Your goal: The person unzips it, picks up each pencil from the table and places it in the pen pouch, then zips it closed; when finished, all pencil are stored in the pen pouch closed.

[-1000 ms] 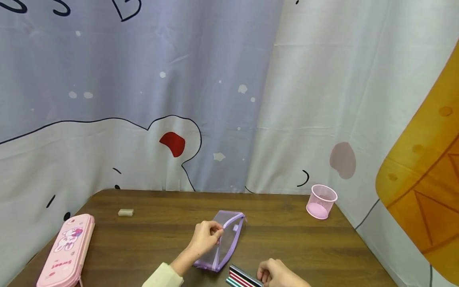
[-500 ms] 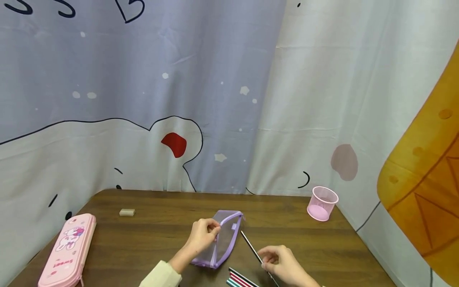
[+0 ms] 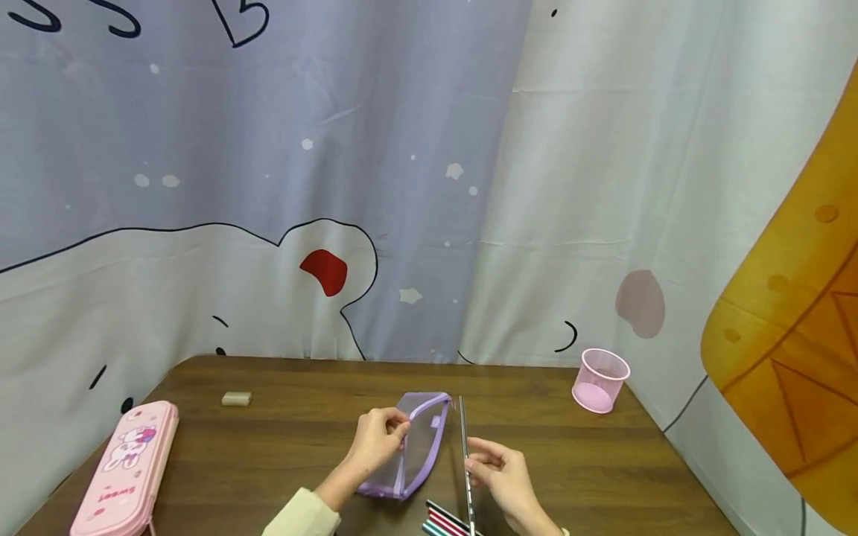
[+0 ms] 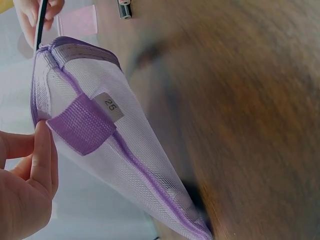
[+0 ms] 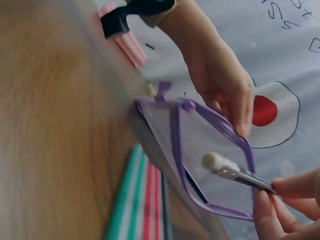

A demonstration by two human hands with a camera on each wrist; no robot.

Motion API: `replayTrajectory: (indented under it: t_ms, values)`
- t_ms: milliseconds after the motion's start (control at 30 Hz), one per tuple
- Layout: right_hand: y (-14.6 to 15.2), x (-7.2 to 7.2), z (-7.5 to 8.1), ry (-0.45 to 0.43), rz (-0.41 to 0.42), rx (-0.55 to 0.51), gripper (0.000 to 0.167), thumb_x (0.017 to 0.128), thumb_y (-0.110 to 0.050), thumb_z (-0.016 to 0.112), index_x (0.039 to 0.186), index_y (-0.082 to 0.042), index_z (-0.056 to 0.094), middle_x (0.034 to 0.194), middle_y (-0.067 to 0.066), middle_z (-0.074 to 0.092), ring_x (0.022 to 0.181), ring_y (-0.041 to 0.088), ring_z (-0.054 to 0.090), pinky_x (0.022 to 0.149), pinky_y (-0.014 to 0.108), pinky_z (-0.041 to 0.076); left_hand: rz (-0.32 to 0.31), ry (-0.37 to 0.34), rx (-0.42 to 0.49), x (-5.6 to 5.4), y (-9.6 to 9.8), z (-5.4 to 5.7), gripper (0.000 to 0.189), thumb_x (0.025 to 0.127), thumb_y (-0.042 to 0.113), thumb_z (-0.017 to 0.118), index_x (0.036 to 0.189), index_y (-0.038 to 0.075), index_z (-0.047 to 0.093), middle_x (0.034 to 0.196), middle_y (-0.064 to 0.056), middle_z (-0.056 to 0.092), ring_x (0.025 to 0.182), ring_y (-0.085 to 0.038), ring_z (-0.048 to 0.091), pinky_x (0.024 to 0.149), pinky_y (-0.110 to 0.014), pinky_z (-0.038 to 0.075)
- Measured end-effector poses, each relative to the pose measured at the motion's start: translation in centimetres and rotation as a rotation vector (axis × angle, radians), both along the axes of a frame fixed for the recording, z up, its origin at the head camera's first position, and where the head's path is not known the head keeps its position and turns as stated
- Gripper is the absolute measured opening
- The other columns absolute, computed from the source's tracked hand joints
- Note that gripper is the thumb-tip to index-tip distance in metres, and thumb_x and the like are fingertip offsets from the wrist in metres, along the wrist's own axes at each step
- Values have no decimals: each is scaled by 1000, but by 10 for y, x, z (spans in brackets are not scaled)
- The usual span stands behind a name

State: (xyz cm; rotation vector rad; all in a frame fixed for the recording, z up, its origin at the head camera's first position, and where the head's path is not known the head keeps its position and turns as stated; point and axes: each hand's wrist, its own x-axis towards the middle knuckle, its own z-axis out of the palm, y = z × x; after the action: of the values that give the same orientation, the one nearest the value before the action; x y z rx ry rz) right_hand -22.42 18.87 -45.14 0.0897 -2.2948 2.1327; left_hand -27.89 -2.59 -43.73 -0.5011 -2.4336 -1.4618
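Note:
A purple-trimmed mesh pencil pouch (image 3: 429,447) lies mid-table, its mouth facing the right side. My left hand (image 3: 375,441) pinches the pouch's upper edge between thumb and fingers, holding it apart. In my right hand (image 3: 504,476), thumb and fingertips pinch a dark striped pencil (image 3: 463,424), just right of the pouch. The pencil's white eraser end (image 5: 213,162) points towards the pouch mouth in the right wrist view. A dark strip shows by the pouch's lower edge; I cannot tell what it is. Several green, red and black striped pencils (image 3: 445,520) lie in front.
On the left side of the wooden table (image 3: 281,447) sits a pink pencil case (image 3: 123,470) with a cartoon picture. A small pale block (image 3: 236,399) lies towards the back left. At the back right stands a pink mesh cup (image 3: 599,383). A printed curtain (image 3: 415,186) hangs behind.
My right hand has lifted a pencil from beside the pile and moved it up and left, turning it nearly upright in view next to the pouch. My left hand keeps its hold.

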Motion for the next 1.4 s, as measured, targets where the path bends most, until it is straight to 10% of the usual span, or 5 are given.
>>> replayTrajectory:
  t_ms: [767, 1400]
  values:
    - [-58, -28, -12, -161, -155, -289, 43, 75, 7, 58, 114, 15, 44, 72, 1, 60, 60, 8, 59, 58, 20, 53, -53, 13, -43, 5, 15, 0, 7, 78, 2, 60, 80, -2, 65, 63, -5, 62, 47, 1, 49, 42, -12, 44]
    - [-66, -36, -14, -151, -145, -209, 41, 71, 8, 57, 108, 16, 45, 67, 3, 62, 56, 10, 62, 54, 22, 53, -139, -24, -1, 10, 19, -2, 8, 78, 3, 61, 80, -4, 64, 66, -9, 65, 47, 0, 53, 43, -13, 44]
